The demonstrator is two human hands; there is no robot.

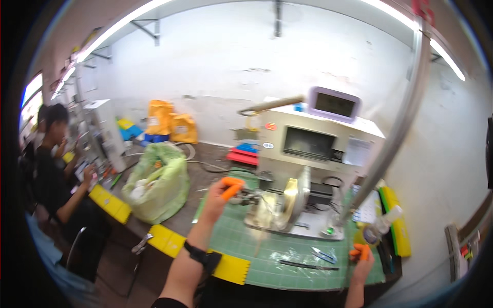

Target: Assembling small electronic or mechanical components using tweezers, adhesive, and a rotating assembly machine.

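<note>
Orange finger covers sit on the fingertips of both hands. My left hand [218, 197] is raised at the left side of a cream bench machine [272, 167], thumb and finger pinched together beside its blurred metal parts [249, 197]. What lies in that pinch is too blurred to make out. A round metal disc [290, 203] stands upright at the machine's front. My right hand [363, 264] is low at the right edge of the green mat [226, 231], fingers curled; their contents cannot be made out. Blue-handled snips [324, 255] and a thin black tool [308, 265] lie between the hands.
A slanting metal pole [393, 143] rises right of the machine. Left stands a green bag [167, 192] of scraps, with orange packages [160, 123] behind. Red trays [242, 157] sit near the machine. Yellow strips [231, 268] edge the bench. Another person [54, 169] sits far left.
</note>
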